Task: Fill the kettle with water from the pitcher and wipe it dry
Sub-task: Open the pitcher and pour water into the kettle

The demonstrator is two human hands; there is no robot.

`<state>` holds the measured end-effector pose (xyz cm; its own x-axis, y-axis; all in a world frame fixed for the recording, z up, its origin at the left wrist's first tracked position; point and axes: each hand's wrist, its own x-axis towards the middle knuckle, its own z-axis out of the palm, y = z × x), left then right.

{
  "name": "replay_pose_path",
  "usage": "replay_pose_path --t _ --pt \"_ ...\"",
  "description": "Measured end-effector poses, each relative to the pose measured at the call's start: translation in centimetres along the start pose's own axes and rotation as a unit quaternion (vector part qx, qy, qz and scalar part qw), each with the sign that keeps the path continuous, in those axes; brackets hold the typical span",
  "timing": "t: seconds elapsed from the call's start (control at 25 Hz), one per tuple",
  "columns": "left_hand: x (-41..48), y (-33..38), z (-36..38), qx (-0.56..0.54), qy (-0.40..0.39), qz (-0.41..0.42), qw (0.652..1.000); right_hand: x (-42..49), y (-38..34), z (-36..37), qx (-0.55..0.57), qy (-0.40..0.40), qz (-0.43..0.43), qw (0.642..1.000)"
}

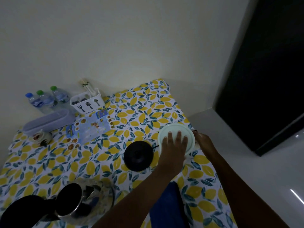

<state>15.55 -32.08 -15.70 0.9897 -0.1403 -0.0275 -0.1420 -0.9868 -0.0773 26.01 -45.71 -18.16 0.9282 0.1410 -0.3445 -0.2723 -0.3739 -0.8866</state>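
The kettle (97,196) stands at the near left of the table, its black lid (69,199) flipped open and its black handle toward me. Its round black base (138,155) sits apart in the middle. The pitcher, seen from above as a pale green round lid (172,129), stands at the right edge. My left hand (174,146) lies flat on that lid with fingers spread. My right hand (204,142) curls around the pitcher's far right side, where the handle is mostly hidden. A dark blue cloth (169,206) lies under my left forearm.
The lemon-print tablecloth (139,112) covers the table. At the back left stand three water bottles (47,100), a white cutlery caddy (87,102), a lilac lidded box (49,120) and a small dish (38,136). The table's right edge drops to a pale floor.
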Motion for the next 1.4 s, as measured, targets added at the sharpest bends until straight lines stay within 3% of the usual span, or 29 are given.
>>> replay_pose_path --t 0.28,0.48,0.68,0.84,0.96,1.2,1.4 --pt "-0.7 -0.4 0.0 -0.013 0.015 0.014 1.000 -1.2 0.6 0.6 0.084 0.032 0.065 0.994" --pt "-4.1 -2.0 -1.0 -0.038 0.030 0.035 0.998 -4.4 2.1 2.1 0.124 0.039 0.038 0.991" --pt "-9.4 -2.6 -3.0 -0.054 0.068 -0.027 0.996 -7.7 -0.8 4.1 0.072 0.011 0.002 0.997" --pt "-13.5 -4.2 -4.4 -0.068 0.107 -0.103 0.987 -10.8 -4.9 7.0 0.058 -0.070 -0.061 0.994" --pt "-17.4 -6.7 -5.1 -0.108 0.128 -0.146 0.975 -12.2 -8.1 11.1 0.018 -0.061 -0.085 0.994" --pt "-22.7 -11.6 -6.0 -0.201 0.105 -0.220 0.949 -16.4 -12.8 17.9 -0.085 -0.115 -0.184 0.972" --pt "-24.6 -13.5 -5.9 -0.259 0.139 -0.273 0.916 -17.3 -16.4 21.7 -0.213 -0.119 -0.243 0.939"
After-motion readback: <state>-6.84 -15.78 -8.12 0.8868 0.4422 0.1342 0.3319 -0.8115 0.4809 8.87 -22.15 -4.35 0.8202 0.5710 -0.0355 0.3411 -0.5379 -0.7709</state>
